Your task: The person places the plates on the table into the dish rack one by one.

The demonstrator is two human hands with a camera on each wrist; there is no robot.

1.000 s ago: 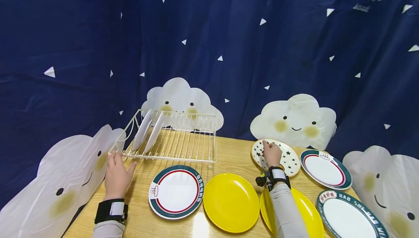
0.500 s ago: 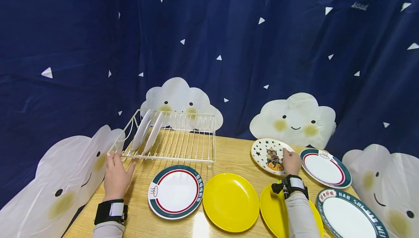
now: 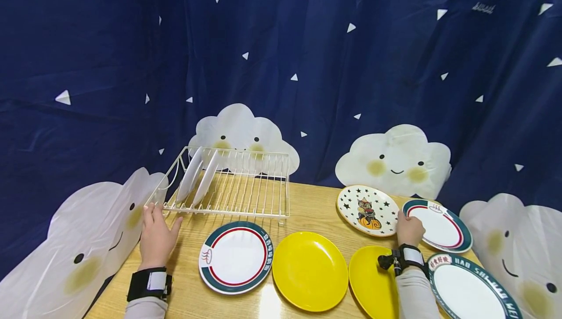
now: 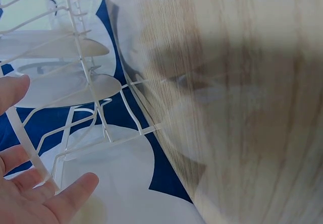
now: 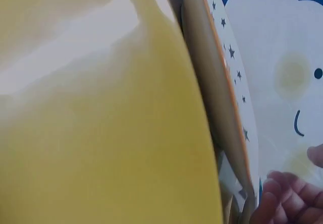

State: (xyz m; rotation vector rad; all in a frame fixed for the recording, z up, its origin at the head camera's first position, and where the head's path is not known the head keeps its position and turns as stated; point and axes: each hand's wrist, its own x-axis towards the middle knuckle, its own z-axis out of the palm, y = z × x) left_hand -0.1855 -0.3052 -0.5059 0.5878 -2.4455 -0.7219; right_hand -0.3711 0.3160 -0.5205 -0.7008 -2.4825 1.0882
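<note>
Dark blue curtain (image 3: 281,41) with white triangles and smiley clouds hangs behind a light wood-grain table (image 3: 313,202) on my feed. From my end, the left hand (image 3: 157,241) has its fingertips at the near-left corner of a white wire dish rack (image 3: 228,212), thumb spread wide. Over on the other side, the right hand (image 3: 410,231) has loosely curled fingers, and the wrist cam shows me a gap between them and the thumb. It's right at the edge of a round white plate with black stars and a cartoon print (image 3: 368,211), overlapping the near-left part of a white plate with a green rim and red ring (image 3: 441,226). Can't tell if it's touching either one.

Working outward, I've got a glossy yellow round plate (image 3: 373,280) partly under the right forearm, with a white oval plate with a lettered green rim (image 3: 471,289) to its right. Left of it sits another yellow round plate (image 3: 310,271), then a second green-and-red-banded white plate (image 3: 236,258) in front of the rack. Two white plates (image 3: 198,177) lean at the rack's left end.
</note>
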